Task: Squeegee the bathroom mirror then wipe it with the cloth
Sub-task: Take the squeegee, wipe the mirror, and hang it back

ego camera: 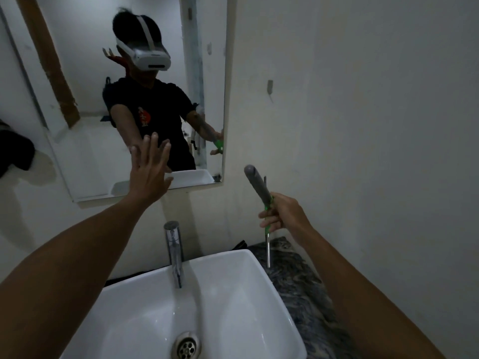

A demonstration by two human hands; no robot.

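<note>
My right hand [283,212] is closed around the green grip of the squeegee [261,200], holding it near the wall to the right of the mirror [166,73], apart from the glass; I judge it is parked there, blade end up, ready to be brought across for the first pass. The grey head points up and away, and a thin metal strip hangs below my fist over the dark patterned counter [305,286]. My left hand [150,174] is spread flat with fingers released and holding nothing, reaching toward the lower part of the mirror, probably to steady myself or feel the surface, though I cannot tell whether the fingertips actually touch the glass. The sink [243,257] and tap [174,251] sit near me, below both arms. The cloth I need afterward is not plainly visible; a dark shape at the far left edge and a dark scrap behind the sink could be fabric, but the light is too dim to say. The mirror's top is cut off by the frame.
</note>
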